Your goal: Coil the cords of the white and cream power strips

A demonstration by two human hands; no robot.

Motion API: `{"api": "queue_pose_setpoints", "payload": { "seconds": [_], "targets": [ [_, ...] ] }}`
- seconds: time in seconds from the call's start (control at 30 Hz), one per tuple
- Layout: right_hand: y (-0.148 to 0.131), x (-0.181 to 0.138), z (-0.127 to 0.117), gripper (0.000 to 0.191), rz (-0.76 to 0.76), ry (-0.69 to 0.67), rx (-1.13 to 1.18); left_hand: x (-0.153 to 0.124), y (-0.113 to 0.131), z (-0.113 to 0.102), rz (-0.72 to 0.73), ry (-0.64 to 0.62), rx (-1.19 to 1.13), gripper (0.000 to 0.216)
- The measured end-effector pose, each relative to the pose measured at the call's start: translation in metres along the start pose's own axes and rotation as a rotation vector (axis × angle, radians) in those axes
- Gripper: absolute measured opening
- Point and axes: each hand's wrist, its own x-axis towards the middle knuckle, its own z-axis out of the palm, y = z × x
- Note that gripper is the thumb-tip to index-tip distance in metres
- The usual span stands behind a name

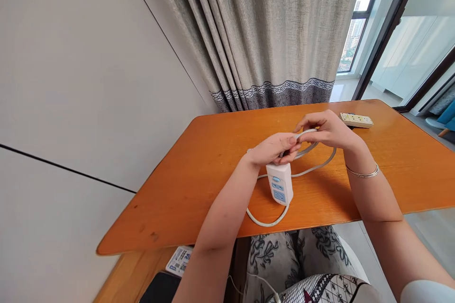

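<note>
White power strip point(280, 183) with its grey-white cord point(313, 168), standing on end on the orange table point(408, 161) directly below the left hand point(273, 149). The strip body is rigid moulded plastic, judged light and smooth, so it should slide easily on the tabletop; the cord is pliant but springy and holds loose loops, one lying under the right hand point(329, 130) and another curling past the table edge toward the person. The left hand is closed, pinching the cord just above the top of the strip. The right hand, wearing a bracelet point(363, 173) at the wrist, is curled with fingertips closed on a bend of the same cord, just beside the left fingertips. A sound hold would seem to be the strip's flat sides for the body, and the cord near its exit for coiling. Beyond the right hand lies a second power strip point(356, 120), well apart; a curtain point(270, 33) hangs behind the table.
</note>
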Motion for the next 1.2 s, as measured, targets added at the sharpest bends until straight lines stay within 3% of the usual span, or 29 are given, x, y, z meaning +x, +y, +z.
{"api": "queue_pose_setpoints", "payload": {
  "seconds": [0.07,0.17,0.3,0.4,0.5,0.7,0.83,1.1,1.2],
  "targets": [
    [0.003,0.004,0.002,0.036,-0.012,0.080,0.114,0.000,0.000,0.000,0.077,0.040,-0.121,0.061],
    [0.011,0.011,0.009,0.045,-0.017,0.181,0.305,-0.003,0.006,0.000,0.164,0.218,-0.334,0.059],
    [0.019,0.017,0.024,0.048,0.090,0.154,0.657,-0.006,0.016,0.000,0.198,0.479,-0.562,0.054],
    [0.017,0.019,0.033,0.040,0.114,0.135,0.834,-0.005,0.020,0.003,0.190,0.502,-0.629,0.054],
    [0.011,0.019,0.038,0.031,0.138,0.205,0.890,-0.003,0.020,0.008,0.158,0.474,-0.630,0.054],
    [0.011,0.022,0.045,0.035,0.218,0.360,0.848,-0.001,0.021,0.018,0.165,0.415,-0.514,0.054],
    [0.023,0.024,0.050,0.035,0.224,0.382,0.705,-0.005,0.026,0.016,0.262,0.501,-0.402,0.054],
    [0.051,0.020,0.066,0.040,0.173,0.025,0.250,-0.016,0.033,-0.007,0.547,0.781,-0.110,0.056],
    [0.061,0.021,0.069,0.057,0.117,0.055,0.159,-0.021,0.036,-0.014,0.651,0.843,-0.096,0.056]
  ]
}}
